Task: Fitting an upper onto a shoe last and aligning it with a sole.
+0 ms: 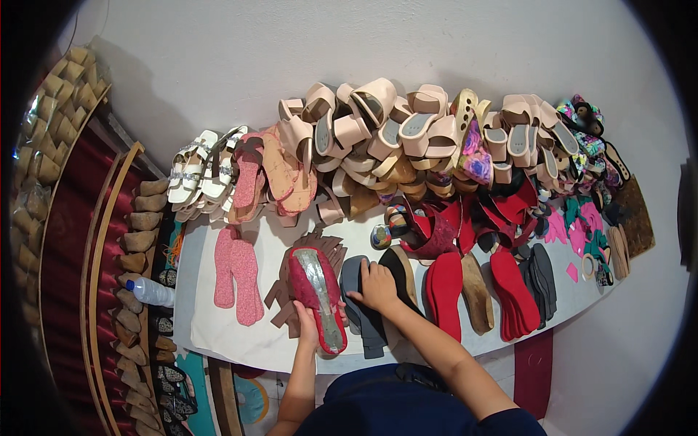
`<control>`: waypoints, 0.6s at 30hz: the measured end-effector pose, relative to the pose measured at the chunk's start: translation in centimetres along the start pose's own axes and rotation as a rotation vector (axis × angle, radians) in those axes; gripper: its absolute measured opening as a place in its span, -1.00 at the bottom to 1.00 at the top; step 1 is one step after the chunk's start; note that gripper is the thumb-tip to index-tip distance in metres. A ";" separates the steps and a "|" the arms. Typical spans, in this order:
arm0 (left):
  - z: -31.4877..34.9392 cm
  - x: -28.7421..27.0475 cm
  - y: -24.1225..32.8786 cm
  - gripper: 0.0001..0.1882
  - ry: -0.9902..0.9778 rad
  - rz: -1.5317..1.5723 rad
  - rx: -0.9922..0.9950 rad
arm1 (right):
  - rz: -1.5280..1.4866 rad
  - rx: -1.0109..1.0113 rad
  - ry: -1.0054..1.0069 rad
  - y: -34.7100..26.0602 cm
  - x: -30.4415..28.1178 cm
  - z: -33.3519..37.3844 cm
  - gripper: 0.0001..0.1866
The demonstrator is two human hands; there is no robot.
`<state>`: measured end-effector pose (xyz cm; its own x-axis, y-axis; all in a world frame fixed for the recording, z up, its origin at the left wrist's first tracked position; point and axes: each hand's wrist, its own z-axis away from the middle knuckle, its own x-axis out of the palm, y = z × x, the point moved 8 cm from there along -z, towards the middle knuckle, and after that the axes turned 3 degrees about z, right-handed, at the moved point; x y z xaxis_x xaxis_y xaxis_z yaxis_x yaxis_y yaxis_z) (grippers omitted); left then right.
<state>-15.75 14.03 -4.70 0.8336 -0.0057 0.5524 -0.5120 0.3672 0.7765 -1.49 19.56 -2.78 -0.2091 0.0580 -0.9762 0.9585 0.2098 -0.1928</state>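
Observation:
My left hand (308,328) grips the heel end of a red shoe upper (331,283), its underside turned up. A shiny grey strip runs down the middle of that underside, with the red material folded in around its edge. My right hand (379,289) rests on a stack of dark grey soles (353,280), fingers stretched out over their upper part. Beneath the red upper, brown strips (280,294) fan out on the table. Just right of my right hand lies a black sole (398,270), partly hidden by my arm.
Pink patterned soles (247,280) lie left on the white table (200,320). Red soles (445,294), a wooden last (477,298) and more red soles (513,301) lie right. Beige sandals (429,123) pile along the wall. Shelved lasts (138,240) and a bottle (153,292) stand left.

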 end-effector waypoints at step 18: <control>-0.6 2.1 -1.3 -0.03 -0.062 -0.030 -0.071 | -0.663 0.278 -0.058 5.0 -6.4 -0.2 -0.02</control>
<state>-13.24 14.12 -4.78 0.8330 -0.0742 0.5482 -0.4691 0.4306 0.7711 4.56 20.45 2.55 -0.7610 -0.0490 -0.6469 0.6487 -0.0738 -0.7575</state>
